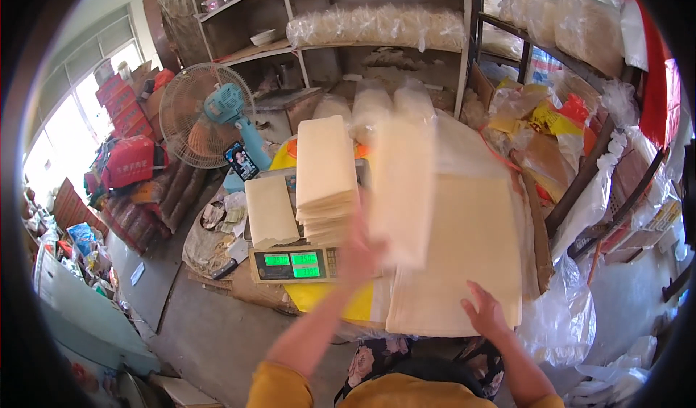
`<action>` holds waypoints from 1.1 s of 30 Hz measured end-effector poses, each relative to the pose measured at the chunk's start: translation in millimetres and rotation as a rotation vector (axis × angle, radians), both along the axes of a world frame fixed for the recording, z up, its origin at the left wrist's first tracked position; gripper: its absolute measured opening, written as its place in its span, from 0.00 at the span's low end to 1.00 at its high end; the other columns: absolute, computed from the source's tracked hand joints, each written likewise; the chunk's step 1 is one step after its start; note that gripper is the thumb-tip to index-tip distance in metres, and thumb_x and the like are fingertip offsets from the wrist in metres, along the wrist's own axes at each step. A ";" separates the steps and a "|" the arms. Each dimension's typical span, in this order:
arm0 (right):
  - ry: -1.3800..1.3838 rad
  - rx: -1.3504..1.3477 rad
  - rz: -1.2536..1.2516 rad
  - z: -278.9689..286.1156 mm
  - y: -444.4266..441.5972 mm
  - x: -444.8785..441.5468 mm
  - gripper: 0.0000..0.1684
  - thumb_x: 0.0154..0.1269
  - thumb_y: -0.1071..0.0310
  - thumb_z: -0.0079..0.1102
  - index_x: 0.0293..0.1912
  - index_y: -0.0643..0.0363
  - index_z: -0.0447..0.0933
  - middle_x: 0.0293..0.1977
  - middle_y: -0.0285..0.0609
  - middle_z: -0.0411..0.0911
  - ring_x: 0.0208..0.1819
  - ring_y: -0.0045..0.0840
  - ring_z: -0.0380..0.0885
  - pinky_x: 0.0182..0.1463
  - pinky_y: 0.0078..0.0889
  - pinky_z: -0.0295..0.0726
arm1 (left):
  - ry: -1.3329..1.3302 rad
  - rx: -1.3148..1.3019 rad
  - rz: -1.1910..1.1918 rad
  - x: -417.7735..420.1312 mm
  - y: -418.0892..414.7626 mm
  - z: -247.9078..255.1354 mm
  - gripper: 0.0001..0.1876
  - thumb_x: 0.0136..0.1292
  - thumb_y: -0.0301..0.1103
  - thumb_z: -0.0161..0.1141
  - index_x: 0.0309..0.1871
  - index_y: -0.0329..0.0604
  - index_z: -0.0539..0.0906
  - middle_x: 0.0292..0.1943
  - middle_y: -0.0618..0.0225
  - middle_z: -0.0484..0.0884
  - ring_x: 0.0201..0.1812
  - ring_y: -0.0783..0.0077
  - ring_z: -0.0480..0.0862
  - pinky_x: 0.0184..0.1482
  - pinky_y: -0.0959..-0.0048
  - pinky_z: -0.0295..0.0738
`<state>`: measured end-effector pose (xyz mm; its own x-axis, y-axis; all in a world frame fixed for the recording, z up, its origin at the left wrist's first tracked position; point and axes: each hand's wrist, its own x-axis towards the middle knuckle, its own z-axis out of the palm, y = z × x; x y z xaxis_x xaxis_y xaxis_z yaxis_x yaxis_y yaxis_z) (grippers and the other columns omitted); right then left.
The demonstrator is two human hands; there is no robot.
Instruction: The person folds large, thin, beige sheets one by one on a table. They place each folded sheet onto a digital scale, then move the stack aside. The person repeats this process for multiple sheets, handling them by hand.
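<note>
My left hand (pixel 367 253), blurred by motion, is at the near left edge of a long folded cream-coloured sheet (pixel 403 190) and holds it; the sheet is blurred too. Below and right of it lies a flat stack of wide cream sheets (pixel 462 234). Over the near right part of that stack is my right hand (pixel 483 310), fingers apart, nothing in it. Left of the folded sheet, a tall pile of folded sheets (pixel 326 169) rests on a digital scale (pixel 293 265) with lit green digits. A smaller folded bundle (pixel 272 209) lies beside that pile.
A knife (pixel 231 264), a round tin (pixel 212 215) and a phone (pixel 241 160) are left of the scale. Behind them stands a blue fan (pixel 225 103). Clear plastic bags (pixel 375 103) lie at the table's back, before shelves holding bagged goods (pixel 375 27). Plastic wrapping (pixel 560 310) hangs at the right.
</note>
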<state>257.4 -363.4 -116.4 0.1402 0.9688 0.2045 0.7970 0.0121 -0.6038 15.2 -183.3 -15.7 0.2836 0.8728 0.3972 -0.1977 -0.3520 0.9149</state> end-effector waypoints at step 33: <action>-0.559 -0.199 0.191 -19.1 2.4 -7.4 0.27 0.61 0.58 0.59 0.59 0.53 0.70 0.55 0.47 0.74 0.59 0.36 0.72 0.63 0.46 0.67 | 0.931 0.528 -0.212 39.7 -90.5 -168.3 0.32 0.55 0.47 0.63 0.63 0.49 0.72 0.63 0.60 0.71 0.70 0.52 0.58 0.70 0.43 0.39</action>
